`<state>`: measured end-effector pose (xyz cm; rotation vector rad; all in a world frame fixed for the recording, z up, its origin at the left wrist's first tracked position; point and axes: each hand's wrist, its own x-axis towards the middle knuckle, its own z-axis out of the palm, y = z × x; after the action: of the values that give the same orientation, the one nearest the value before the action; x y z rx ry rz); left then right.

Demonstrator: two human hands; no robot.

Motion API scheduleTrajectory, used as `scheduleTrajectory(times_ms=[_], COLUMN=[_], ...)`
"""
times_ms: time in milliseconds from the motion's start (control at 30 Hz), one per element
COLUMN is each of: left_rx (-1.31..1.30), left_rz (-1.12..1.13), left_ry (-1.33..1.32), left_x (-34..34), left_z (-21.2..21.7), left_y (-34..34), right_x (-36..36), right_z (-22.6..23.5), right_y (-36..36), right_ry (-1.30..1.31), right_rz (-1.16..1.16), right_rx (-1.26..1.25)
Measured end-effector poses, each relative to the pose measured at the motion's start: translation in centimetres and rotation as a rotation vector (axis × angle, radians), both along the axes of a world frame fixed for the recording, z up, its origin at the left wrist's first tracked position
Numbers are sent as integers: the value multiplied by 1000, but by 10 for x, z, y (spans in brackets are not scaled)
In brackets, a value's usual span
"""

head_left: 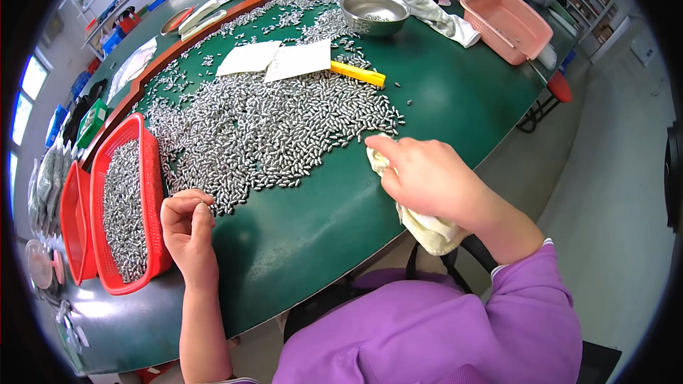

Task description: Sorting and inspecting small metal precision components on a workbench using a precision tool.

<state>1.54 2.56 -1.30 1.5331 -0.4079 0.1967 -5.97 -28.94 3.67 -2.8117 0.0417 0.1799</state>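
Observation:
A wide heap of small silvery metal pieces (249, 124), pointed at the ends, covers much of the green table (441, 85). At the heap's near left edge my left hand (191, 231) is closed, thumb against the bent fingers; anything pinched there is too small to make out. A red plastic basket (155, 192) filled with the same pieces stands just left of that hand. My right hand (427, 174) grips a pale yellow cloth (430, 231) to the right of the heap, with part of it hanging over the table's near edge.
White paper sheets (302, 59) and a yellow strip (358, 73) lie on the heap. Beyond are a metal bowl (375, 25), a white cloth (442, 20) and a pink basket (506, 28). Another red basket (77, 224) stands far left. A brown raised edge (135, 89) curves along the table.

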Motion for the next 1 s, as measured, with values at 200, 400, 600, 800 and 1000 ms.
scheduleTrajectory(times_ms=[200, 400, 600, 800, 1000], left_rx=[23, 31, 32, 33, 36], left_rz=[14, 22, 45, 34, 48], left_ry=[0, 11, 20, 11, 0], left_x=[-1, 2, 1, 1, 1], left_z=[0, -1, -4, -7, -7], left_y=[2, 1, 3, 4, 1], right_x=[-43, -53, -40, -43, -33], right_z=[-2, -13, -18, -17, -16], right_y=[-1, 26, 11, -22, -43], right_ry=[-304, -400, -309, -347, -332], right_rz=[82, 210, 109, -43, -126], right_rx=[-11, -99, -136, -123, -153])
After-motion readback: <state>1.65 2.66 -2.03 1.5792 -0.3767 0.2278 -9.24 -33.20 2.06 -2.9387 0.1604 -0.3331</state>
